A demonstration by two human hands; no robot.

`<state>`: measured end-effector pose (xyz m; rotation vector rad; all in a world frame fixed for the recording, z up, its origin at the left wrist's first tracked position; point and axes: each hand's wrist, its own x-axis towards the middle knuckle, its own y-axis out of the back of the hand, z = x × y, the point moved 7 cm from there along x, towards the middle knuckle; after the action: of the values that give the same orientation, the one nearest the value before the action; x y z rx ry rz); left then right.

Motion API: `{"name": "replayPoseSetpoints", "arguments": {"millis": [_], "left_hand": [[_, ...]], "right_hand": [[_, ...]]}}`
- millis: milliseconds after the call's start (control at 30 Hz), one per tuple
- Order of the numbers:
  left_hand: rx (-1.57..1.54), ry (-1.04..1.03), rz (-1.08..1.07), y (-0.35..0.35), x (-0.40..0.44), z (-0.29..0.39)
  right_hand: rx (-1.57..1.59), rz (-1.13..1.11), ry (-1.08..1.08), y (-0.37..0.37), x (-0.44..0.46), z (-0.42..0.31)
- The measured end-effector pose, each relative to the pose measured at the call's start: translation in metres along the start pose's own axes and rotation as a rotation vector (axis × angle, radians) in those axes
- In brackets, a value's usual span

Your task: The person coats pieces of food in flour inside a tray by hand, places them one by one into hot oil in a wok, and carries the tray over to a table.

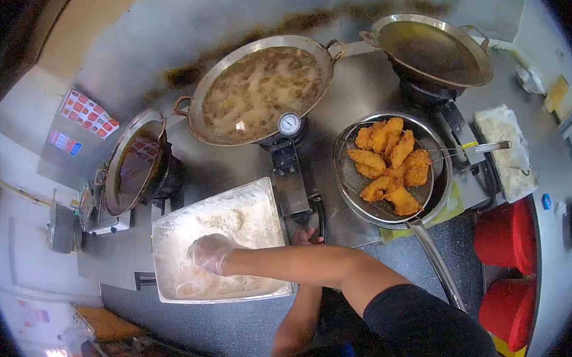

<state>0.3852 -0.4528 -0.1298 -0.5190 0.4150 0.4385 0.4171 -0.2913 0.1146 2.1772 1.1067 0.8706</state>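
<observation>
My right hand [209, 253], in a clear plastic glove, reaches into the white flour [230, 221] in a rectangular metal tray [277, 211]. Its fingers are blurred and partly lost against the flour, so their grip is unclear. My left hand [307, 236] is bare and partly hidden behind my right forearm. Its fingers look curled beside the tray's right edge, close to a black hose [321, 219] at the burner's front; what they hold, if anything, is hidden.
A wide pan of bubbling oil [266, 87] has a dial thermometer [290, 124] at its rim. Other oil pans [434, 53] stand right and left [134, 168]. Fried chicken pieces [393, 163] lie in a strainer [347, 176] over a bowl. Red tubs [507, 240] sit at right.
</observation>
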Motion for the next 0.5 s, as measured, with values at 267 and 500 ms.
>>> {"name": "replayPoseSetpoints", "arguments": {"millis": [267,500], "left_hand": [[-0.359,0.132,-0.049,0.025,0.038,-0.035],[-0.143,0.416,-0.149,0.007,0.028,-0.032]], "right_hand": [[-0.296,-0.095,-0.016,-0.015,-0.005,-0.026],[-0.256,-0.201,0.038,-0.02,-0.004,-0.035]]}}
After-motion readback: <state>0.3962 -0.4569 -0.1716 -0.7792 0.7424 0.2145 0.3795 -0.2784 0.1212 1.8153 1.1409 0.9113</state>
